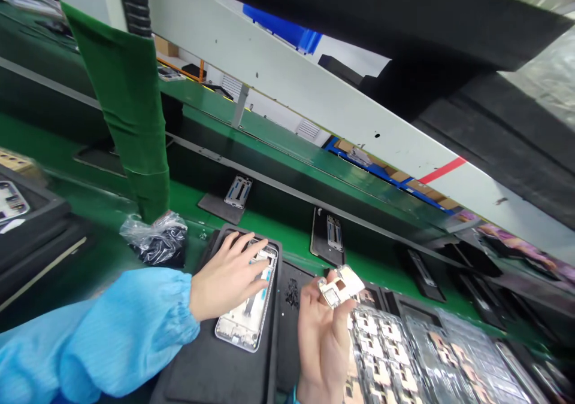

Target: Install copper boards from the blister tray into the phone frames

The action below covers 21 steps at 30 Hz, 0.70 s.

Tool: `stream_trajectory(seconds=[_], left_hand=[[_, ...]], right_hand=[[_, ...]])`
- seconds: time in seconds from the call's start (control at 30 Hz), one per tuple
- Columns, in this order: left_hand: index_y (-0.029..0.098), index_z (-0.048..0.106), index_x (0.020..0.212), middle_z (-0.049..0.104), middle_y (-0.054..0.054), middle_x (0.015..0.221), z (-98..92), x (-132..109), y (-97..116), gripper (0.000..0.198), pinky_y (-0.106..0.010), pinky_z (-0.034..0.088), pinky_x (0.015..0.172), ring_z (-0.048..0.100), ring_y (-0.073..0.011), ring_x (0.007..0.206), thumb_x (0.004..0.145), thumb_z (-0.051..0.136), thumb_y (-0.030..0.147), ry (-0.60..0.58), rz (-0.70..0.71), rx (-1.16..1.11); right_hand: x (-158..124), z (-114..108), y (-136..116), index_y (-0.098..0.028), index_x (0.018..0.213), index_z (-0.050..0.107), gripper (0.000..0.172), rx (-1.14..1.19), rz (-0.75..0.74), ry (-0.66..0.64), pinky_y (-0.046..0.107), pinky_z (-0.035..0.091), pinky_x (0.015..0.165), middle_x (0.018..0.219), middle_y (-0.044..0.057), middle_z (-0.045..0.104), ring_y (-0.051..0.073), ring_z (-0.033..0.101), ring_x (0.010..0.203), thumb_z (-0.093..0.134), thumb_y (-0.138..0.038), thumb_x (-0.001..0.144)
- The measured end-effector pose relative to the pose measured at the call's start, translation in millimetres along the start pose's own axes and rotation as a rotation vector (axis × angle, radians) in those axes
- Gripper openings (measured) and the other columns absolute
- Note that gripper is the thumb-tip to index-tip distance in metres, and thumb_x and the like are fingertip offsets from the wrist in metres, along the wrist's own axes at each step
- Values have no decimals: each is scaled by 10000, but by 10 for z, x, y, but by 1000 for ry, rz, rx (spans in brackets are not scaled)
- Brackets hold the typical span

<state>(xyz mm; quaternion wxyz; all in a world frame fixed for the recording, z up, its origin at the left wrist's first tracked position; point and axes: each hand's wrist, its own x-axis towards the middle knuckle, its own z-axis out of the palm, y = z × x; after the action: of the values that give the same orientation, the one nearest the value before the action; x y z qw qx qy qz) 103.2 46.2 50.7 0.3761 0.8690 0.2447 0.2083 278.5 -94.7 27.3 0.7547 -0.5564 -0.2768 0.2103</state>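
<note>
My left hand (pixel 229 275), in a light blue sleeve (pixel 103 338), lies on a silver-rimmed phone frame (pixel 240 326) with its fingers spread over the upper end. The frame rests on a black foam mat (pixel 211 374). My right hand (pixel 323 338) is raised just right of the mat, pinching a small white-and-metal bracket (pixel 339 287) between thumb and fingers. Beneath that hand lies a clear plastic tray (pixel 386 356) holding rows of small parts. Part of the tray is hidden by my right hand.
A crumpled plastic bag (pixel 155 239) with black contents sits left of the mat. Further phone frames lie on black pads (pixel 238 191) (pixel 335 233) along a green bench. A green-wrapped post (pixel 128 105) rises at the left, and a white beam (pixel 305 81) crosses overhead.
</note>
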Motion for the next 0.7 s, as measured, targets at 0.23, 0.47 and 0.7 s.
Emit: stream_trajectory(seconds=[0.23, 0.47, 0.7], left_hand=[[184, 641, 1338, 720, -98, 1376, -61, -476, 143, 287, -525, 352, 1277, 631, -272, 1344, 1104, 474, 178, 23, 468, 248], [292, 601, 1441, 757, -24, 1206, 69, -685, 162, 391, -519, 482, 1174, 722, -272, 1139, 1113, 421, 177, 179, 561, 393], [297, 610, 1449, 786, -5, 1166, -7, -666, 195, 430, -521, 572, 1059, 761, -278, 1047, 1152, 302, 259, 189, 519, 355]], right_hand=[[308, 346, -12, -263, 1164, 791, 196, -632, -292, -418, 456, 557, 986, 1164, 88, 798, 266, 694, 1106, 725, -300, 983], [375, 604, -9, -242, 1164, 796, 255, -1006, -480, -727, 450, 586, 926, 1085, 59, 822, 271, 662, 1009, 667, -134, 972], [440, 599, -15, -217, 1191, 789, 263, -1143, -514, -789, 444, 590, 943, 1121, 68, 821, 278, 674, 1035, 598, -152, 1022]])
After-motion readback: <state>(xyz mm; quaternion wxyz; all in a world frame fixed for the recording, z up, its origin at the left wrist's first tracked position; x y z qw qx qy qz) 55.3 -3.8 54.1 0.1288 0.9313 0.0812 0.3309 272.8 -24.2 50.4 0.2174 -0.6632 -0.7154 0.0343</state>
